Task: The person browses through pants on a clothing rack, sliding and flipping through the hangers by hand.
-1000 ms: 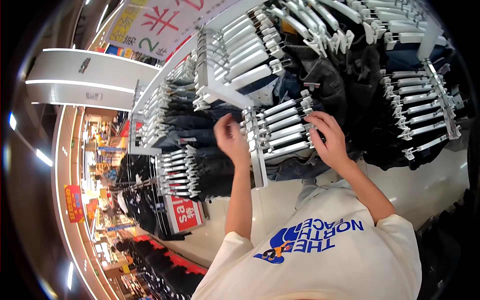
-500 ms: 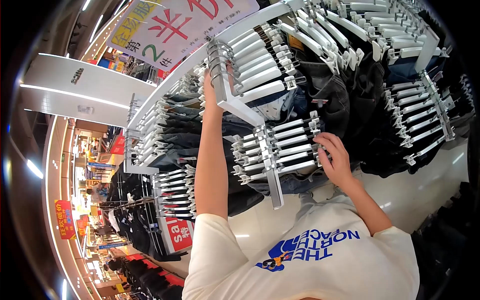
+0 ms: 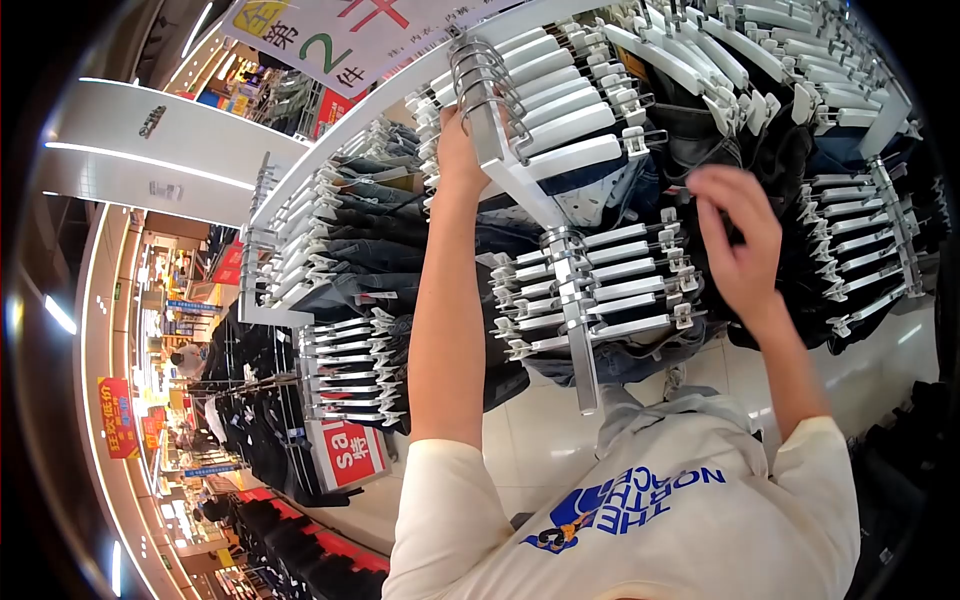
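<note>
My left hand [image 3: 461, 152] reaches up behind the metal display arm [image 3: 492, 135], against a row of white clip hangers [image 3: 567, 133]. Its fingers are mostly hidden by the arm and the hanger hooks, so its grip does not show. Jeans [image 3: 585, 205] hang from these hangers. My right hand [image 3: 742, 235] is raised in front of dark trousers [image 3: 695, 150]. It is motion-blurred, with loosely bent fingers, a gap beside the thumb and nothing visible in it. Below and left of it, a lower row of white hangers [image 3: 622, 275] hangs on a second metal arm [image 3: 572, 315].
More hangers with dark trousers [image 3: 365, 220] fill the rack to the left. Another hanger row [image 3: 860, 240] hangs at the right. A half-price sign [image 3: 340, 40] stands above the rail. A red sale sign [image 3: 352, 452] and dark clothes racks [image 3: 265, 430] are at the lower left.
My right hand has left the lower hanger row and moved up and right. My left hand stays at the upper hangers. The whole view has shifted slightly.
</note>
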The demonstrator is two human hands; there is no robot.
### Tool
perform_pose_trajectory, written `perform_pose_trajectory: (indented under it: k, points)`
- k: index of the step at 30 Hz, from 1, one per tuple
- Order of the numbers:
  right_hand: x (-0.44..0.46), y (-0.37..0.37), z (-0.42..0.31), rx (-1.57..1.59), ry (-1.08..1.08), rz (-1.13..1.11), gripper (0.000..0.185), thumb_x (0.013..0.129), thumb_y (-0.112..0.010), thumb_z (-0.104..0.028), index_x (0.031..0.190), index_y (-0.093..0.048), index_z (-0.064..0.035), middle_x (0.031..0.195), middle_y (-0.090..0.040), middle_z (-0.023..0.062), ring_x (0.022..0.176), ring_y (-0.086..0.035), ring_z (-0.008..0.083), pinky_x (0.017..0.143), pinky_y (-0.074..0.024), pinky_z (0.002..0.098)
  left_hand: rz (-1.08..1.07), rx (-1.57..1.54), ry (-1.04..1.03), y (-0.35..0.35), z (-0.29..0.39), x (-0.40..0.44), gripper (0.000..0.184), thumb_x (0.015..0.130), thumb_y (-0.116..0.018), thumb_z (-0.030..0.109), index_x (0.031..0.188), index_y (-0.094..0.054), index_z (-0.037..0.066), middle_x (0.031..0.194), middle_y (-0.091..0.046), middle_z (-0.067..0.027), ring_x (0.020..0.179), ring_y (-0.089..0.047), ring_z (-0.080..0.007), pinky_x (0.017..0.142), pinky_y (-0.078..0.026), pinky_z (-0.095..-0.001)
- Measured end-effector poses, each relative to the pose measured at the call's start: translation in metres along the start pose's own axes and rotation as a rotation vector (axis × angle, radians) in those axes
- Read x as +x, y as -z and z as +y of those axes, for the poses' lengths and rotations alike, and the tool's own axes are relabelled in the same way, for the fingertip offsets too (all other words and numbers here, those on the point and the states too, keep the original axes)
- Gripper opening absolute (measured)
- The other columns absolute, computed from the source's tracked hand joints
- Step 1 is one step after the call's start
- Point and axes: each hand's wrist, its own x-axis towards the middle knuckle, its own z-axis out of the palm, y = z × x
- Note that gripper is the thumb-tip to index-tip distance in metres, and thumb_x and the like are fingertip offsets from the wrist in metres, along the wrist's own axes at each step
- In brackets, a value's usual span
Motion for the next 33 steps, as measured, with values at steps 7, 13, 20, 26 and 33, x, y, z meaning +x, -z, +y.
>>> perform_pose_trajectory:
  k: [7,13,20,26,33]
  points:
    - [0.119,-0.053,0.020,-0.136,0.266,-0.208,0.013,0.098,-0.071,-0.014,0.107,-0.079,-0.0074,0.111,-0.078,0.0089,0.107,-0.073,0.0322,0.090,-0.0597,0.0441,-0.074,-0.302,0.129,0.008,-0.002,0.004,0.026,0.108,-0.063,0.016,0.130,-0.069,0.007,0.100,-0.073,-0.0088,0.085,-0.069,-0.0209,0.077,-0.057,-0.0357]
    - [0.160,-0.120,0.051,-0.312,0.128,-0.558,0.022,0.101,-0.064,-0.016,0.113,-0.080,-0.0085,0.117,-0.079,0.0114,0.111,-0.073,0.0355,0.095,-0.0592,0.0487,0.135,0.668,-0.274,-0.006,0.033,-0.009,0.019,0.094,-0.072,0.009,0.111,-0.080,0.007,0.102,-0.077,-0.0086,0.091,-0.069,-0.0232,0.093,-0.054,-0.0408]
    - [0.176,-0.132,0.050,-0.361,-0.114,-0.872,0.033,0.101,-0.060,-0.026,0.120,-0.081,-0.0082,0.126,-0.079,0.0197,0.118,-0.075,0.0396,0.103,-0.0581,0.0530,0.217,-0.092,-0.203,-0.010,0.008,0.000,0.022,0.107,-0.059,0.026,0.117,-0.062,0.006,0.102,-0.072,-0.0153,0.085,-0.070,-0.0269,0.077,-0.054,-0.0363]
    - [0.175,-0.135,0.057,-0.399,-0.194,-0.940,0.053,0.108,-0.048,-0.039,0.127,-0.078,-0.0001,0.135,-0.076,0.0232,0.125,-0.072,0.0424,0.110,-0.0555,0.0525,0.148,0.289,-0.164,-0.008,0.034,-0.010,0.019,0.105,-0.064,0.019,0.113,-0.068,0.002,0.100,-0.073,-0.0158,0.083,-0.072,-0.0279,0.073,-0.057,-0.0384]
    - [0.169,-0.135,0.064,-0.381,-0.156,-0.874,0.047,0.104,-0.051,-0.038,0.121,-0.080,-0.0035,0.126,-0.077,0.0254,0.117,-0.074,0.0430,0.103,-0.0586,0.0524,0.219,0.433,-0.122,-0.010,0.034,-0.013,0.021,0.093,-0.076,0.015,0.109,-0.078,0.001,0.107,-0.075,-0.0194,0.098,-0.074,-0.0372,0.086,-0.056,-0.0450]
